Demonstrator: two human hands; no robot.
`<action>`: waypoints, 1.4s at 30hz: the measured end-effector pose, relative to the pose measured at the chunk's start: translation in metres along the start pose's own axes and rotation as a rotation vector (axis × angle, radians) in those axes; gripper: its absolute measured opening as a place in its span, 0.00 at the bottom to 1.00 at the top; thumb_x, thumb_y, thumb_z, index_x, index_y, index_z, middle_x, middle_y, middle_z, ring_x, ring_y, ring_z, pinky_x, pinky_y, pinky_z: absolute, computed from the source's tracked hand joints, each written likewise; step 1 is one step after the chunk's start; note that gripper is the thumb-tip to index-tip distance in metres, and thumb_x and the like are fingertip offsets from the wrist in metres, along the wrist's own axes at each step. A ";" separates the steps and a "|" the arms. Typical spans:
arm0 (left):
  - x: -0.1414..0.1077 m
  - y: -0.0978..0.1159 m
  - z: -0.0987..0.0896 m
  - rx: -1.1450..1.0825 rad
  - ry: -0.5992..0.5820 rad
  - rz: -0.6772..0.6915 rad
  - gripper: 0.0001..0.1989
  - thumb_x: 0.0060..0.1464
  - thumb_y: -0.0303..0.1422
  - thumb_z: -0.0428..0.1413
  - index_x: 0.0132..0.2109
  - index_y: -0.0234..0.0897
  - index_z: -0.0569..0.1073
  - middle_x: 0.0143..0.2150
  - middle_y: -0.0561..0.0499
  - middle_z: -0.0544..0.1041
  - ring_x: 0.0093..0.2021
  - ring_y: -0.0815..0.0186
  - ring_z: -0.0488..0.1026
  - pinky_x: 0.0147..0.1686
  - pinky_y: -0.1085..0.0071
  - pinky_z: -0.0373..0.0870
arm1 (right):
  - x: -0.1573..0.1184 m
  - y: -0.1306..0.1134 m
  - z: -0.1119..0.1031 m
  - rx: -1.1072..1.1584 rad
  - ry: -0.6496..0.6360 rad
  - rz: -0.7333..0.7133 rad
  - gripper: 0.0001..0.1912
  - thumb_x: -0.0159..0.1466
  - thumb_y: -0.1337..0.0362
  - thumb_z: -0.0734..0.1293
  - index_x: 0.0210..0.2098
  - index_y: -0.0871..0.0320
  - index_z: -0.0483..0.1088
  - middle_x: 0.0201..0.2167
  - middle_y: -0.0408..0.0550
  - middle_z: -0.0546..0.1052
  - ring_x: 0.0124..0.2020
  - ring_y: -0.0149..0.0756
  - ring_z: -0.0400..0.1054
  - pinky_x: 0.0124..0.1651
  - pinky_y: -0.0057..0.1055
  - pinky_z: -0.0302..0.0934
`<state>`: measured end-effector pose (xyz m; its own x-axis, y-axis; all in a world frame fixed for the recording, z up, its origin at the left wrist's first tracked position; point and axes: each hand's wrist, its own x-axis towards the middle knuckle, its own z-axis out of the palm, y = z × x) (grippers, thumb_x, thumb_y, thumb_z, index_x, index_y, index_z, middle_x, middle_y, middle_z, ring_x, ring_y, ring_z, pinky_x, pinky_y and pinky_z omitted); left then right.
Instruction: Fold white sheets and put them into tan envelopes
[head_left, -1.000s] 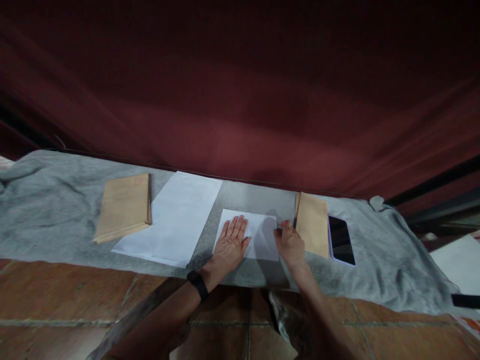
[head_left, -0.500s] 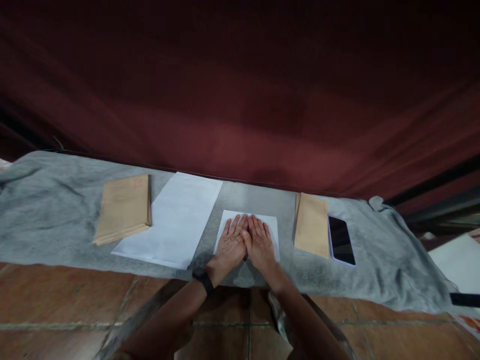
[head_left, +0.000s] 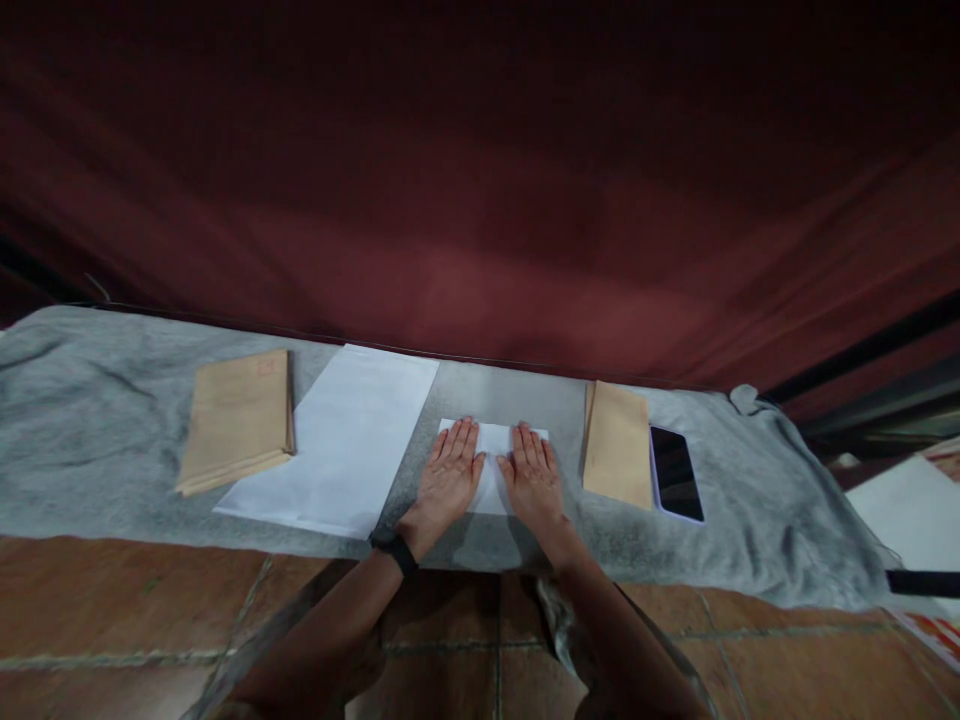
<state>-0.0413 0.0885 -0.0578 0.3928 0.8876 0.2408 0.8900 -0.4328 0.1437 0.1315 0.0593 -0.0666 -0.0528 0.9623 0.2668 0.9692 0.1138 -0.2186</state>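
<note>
A small white sheet of paper, which looks folded, lies on the grey cloth in front of me. My left hand rests flat on its left part, fingers stretched out. On its right part lies my right hand, palm down with the fingers extended. Between the two thumbs a strip of the paper shows; much of the rest is hidden under the hands. To the left, larger white sheets lie flat, next to a stack of brown envelopes. Right of my right hand are more brown envelopes.
A phone with a dark screen lies beside the right envelopes. The grey cloth covers the long narrow surface, and a dark red curtain hangs behind it. Tiled floor runs along the near edge. White paper or board is at far right.
My hands have moved apart from the middle of the small sheet, the left one leftward and the right one rightward, uncovering its centre. The view has shifted slightly.
</note>
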 end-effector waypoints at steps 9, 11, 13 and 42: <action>-0.009 0.003 -0.010 -0.029 0.008 0.028 0.29 0.71 0.37 0.39 0.70 0.23 0.61 0.72 0.34 0.61 0.74 0.54 0.54 0.72 0.51 0.52 | -0.002 0.014 -0.011 0.008 0.015 0.046 0.28 0.76 0.59 0.53 0.71 0.66 0.57 0.72 0.62 0.59 0.73 0.50 0.54 0.73 0.55 0.46; -0.019 0.010 -0.010 -0.088 -0.017 0.171 0.28 0.71 0.37 0.41 0.70 0.26 0.61 0.72 0.37 0.62 0.74 0.57 0.56 0.72 0.55 0.55 | 0.001 0.013 -0.016 0.060 -0.022 -0.014 0.28 0.77 0.59 0.51 0.71 0.65 0.58 0.72 0.59 0.59 0.73 0.47 0.52 0.74 0.53 0.46; -0.031 0.015 -0.008 -0.140 -0.034 0.274 0.27 0.70 0.37 0.43 0.70 0.28 0.62 0.71 0.36 0.64 0.73 0.57 0.59 0.71 0.54 0.57 | 0.003 0.009 -0.021 0.146 -0.095 -0.138 0.27 0.77 0.60 0.49 0.71 0.61 0.59 0.73 0.54 0.59 0.74 0.41 0.51 0.75 0.48 0.48; -0.078 0.014 -0.066 -0.399 -0.420 0.471 0.41 0.64 0.54 0.52 0.74 0.36 0.54 0.76 0.40 0.54 0.75 0.54 0.54 0.72 0.58 0.52 | 0.027 0.003 -0.001 0.024 -0.210 -0.181 0.30 0.77 0.54 0.52 0.73 0.59 0.53 0.74 0.49 0.54 0.75 0.42 0.48 0.76 0.47 0.40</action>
<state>-0.0747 0.0024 -0.0112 0.8385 0.5447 -0.0123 0.4849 -0.7358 0.4728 0.1332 0.0855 -0.0594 -0.2758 0.9556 0.1039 0.9336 0.2920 -0.2075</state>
